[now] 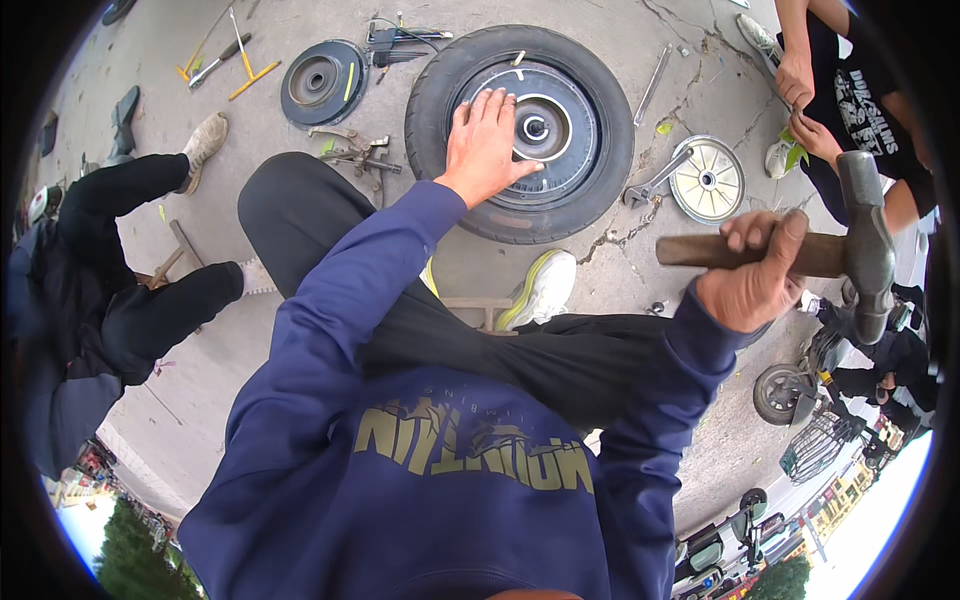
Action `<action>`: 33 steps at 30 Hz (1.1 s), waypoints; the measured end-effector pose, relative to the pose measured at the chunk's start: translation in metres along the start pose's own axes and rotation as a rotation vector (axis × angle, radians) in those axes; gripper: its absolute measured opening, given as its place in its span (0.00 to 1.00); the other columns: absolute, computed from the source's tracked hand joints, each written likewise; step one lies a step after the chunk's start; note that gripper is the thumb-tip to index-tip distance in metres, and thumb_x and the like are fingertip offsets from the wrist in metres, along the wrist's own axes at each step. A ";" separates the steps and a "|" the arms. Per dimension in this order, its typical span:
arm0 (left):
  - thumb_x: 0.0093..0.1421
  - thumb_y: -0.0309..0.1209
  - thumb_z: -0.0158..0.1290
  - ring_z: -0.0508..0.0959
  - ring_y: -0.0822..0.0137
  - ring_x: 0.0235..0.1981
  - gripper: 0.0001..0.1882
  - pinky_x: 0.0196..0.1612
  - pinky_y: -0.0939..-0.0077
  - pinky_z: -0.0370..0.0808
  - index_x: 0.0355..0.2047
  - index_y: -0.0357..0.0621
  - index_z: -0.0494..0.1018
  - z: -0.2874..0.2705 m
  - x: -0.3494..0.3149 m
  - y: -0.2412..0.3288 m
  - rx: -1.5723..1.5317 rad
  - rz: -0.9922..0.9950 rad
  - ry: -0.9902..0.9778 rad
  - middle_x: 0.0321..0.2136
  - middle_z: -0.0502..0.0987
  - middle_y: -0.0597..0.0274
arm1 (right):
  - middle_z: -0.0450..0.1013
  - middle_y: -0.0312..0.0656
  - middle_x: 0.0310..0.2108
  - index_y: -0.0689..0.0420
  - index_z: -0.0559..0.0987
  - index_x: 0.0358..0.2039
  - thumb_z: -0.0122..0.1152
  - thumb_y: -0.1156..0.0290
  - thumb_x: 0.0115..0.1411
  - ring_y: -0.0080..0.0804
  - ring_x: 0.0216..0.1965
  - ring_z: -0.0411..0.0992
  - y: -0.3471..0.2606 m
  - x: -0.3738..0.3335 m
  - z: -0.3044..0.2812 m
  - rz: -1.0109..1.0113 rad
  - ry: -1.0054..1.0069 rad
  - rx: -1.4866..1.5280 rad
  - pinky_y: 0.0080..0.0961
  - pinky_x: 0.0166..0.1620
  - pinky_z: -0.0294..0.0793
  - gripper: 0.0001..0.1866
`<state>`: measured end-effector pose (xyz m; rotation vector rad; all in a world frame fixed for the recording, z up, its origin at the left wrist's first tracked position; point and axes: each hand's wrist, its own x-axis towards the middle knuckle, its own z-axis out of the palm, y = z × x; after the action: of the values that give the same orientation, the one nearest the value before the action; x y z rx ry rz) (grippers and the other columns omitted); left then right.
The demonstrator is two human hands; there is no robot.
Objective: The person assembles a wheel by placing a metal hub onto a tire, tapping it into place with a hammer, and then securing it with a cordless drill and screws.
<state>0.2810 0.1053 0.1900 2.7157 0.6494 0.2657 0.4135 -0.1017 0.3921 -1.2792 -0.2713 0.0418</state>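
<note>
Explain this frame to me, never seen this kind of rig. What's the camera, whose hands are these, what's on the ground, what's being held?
There is no machine here. A person wears a wide fisheye camera on the head, looking down, so the dark blue sweatshirt and both arms are the wearer's own, and straight edges bend near the rim.

The left hand lies flat, fingers spread, on a small tyre with a dark wheel hub, lying flat on cracked concrete ground. The right hand grips the wooden handle of a hammer, raised off to the side.

Around the tyre lie a dark round disc, a silvery round cover, an adjustable wrench, pliers-like tools and yellow-handled tools.

Another person's hands show at top right, and someone's legs in black at left.
</note>
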 end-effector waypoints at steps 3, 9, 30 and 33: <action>0.47 0.58 0.67 0.56 0.48 0.70 0.57 0.69 0.46 0.54 0.66 0.34 0.57 0.012 0.003 -0.006 -0.094 -0.030 -0.030 0.67 0.59 0.44 | 0.66 0.38 0.17 0.57 0.70 0.24 0.63 0.64 0.66 0.27 0.19 0.65 0.056 0.015 0.045 -0.089 -0.027 0.096 0.25 0.26 0.69 0.17; 0.46 0.60 0.67 0.49 0.46 0.73 0.59 0.71 0.43 0.49 0.68 0.37 0.53 0.024 -0.004 -0.012 -0.206 -0.060 0.008 0.71 0.51 0.43 | 0.64 0.37 0.16 0.56 0.67 0.23 0.58 0.60 0.69 0.27 0.15 0.63 0.133 0.003 0.081 -0.045 -0.025 0.206 0.24 0.22 0.64 0.20; 0.43 0.55 0.71 0.48 0.48 0.74 0.58 0.70 0.45 0.53 0.67 0.36 0.57 0.020 -0.001 -0.015 -0.209 -0.134 -0.095 0.72 0.49 0.46 | 0.59 0.34 0.15 0.56 0.66 0.22 0.56 0.68 0.68 0.25 0.15 0.58 0.148 0.010 0.106 0.062 -0.166 -0.099 0.29 0.24 0.66 0.17; 0.43 0.54 0.72 0.47 0.47 0.74 0.59 0.70 0.43 0.52 0.67 0.39 0.55 0.021 0.000 -0.014 -0.230 -0.127 -0.093 0.72 0.47 0.45 | 0.56 0.34 0.14 0.54 0.64 0.21 0.54 0.68 0.68 0.25 0.15 0.57 0.130 0.017 0.099 -0.028 -0.260 -0.005 0.30 0.25 0.67 0.17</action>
<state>0.2803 0.1117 0.1656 2.4409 0.7144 0.1695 0.4230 0.0319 0.2970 -1.2746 -0.5125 0.1840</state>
